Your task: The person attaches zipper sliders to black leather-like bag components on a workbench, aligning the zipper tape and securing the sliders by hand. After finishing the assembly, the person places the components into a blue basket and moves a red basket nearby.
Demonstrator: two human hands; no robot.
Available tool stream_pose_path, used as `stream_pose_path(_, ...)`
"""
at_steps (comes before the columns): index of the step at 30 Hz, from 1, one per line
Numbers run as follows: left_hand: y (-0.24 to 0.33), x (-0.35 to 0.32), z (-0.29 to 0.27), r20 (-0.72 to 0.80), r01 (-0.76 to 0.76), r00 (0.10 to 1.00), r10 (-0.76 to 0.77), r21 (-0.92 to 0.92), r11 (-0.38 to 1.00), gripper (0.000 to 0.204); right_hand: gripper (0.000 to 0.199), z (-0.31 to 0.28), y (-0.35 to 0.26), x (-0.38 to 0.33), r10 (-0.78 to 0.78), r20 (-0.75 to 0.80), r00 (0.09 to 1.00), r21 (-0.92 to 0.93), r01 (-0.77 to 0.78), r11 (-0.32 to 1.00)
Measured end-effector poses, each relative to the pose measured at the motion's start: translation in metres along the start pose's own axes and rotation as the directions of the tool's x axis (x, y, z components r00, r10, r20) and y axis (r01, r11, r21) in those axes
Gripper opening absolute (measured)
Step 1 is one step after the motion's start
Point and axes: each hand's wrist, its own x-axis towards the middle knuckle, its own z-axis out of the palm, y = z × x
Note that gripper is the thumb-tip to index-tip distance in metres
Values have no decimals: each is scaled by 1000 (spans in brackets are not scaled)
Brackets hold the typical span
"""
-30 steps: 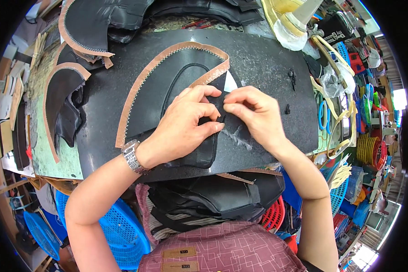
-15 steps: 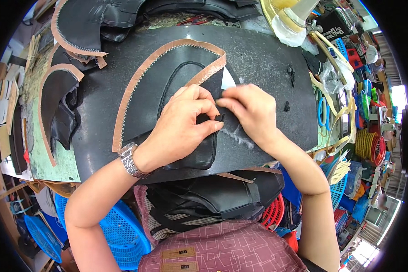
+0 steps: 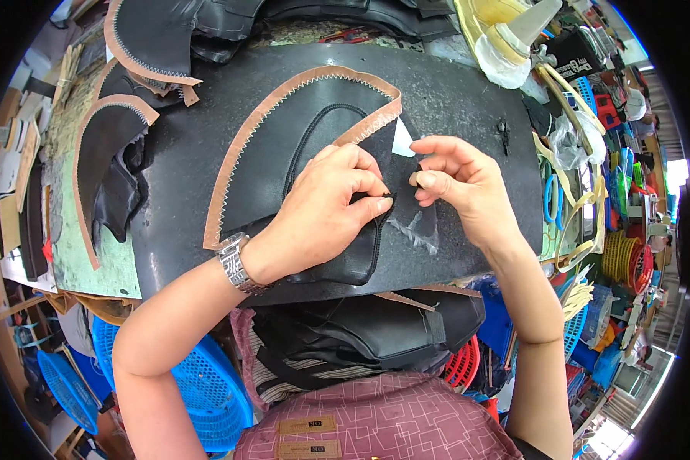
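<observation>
A black leather upper point(image 3: 272, 153) lies on the dark work board, its curved edge bordered by a tan strip with white zigzag stitching. My left hand point(image 3: 333, 207), with a metal watch at the wrist, pinches a narrow black edge of the upper between thumb and forefinger; that edge looks like a zip tape. Just right of it, my right hand point(image 3: 468, 188) is raised, thumb and forefinger closed on a small dark thing too small to name. A white triangular patch point(image 3: 403, 139) shows on the upper beside my right fingertips. Pale fuzzy fibres point(image 3: 418, 234) show below the hands.
More black pieces with tan borders point(image 3: 115, 146) lie at the left and far left. A small black bit point(image 3: 503, 136) rests on the board point(image 3: 468, 92) at right. Blue-handled scissors point(image 3: 552, 201) and a white-wrapped cone point(image 3: 506, 57) are beyond. Black leather point(image 3: 345, 330) covers my lap.
My right hand has drawn away from the left to the right, and its fingers have turned upward. My left hand keeps its pinch on the black edge. The whole view has shifted slightly.
</observation>
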Motion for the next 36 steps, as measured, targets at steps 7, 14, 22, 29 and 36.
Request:
stream_pose_path(7,1,-1,2,-34,-11,999,11,12,1000,10,21,27,13,-4,12,-94,996,212,8,977)
stream_pose_path(14,1,-1,3,-63,-27,998,30,50,998,10,17,35,13,-13,-45,-166,985,-1,46,999)
stream_pose_path(22,-1,0,4,-81,-22,997,21,-11,1000,11,14,36,16,-19,-456,-82,886,-533,347,771)
stream_pose_path(29,1,3,12,-132,-33,990,48,113,993,16,28,37,15,-25,-751,483,450,-763,637,-109)
stream_pose_path(36,13,5,14,-98,107,991,-96,118,987,16,35,120,24,-81,-51,761,647,-640,761,102)
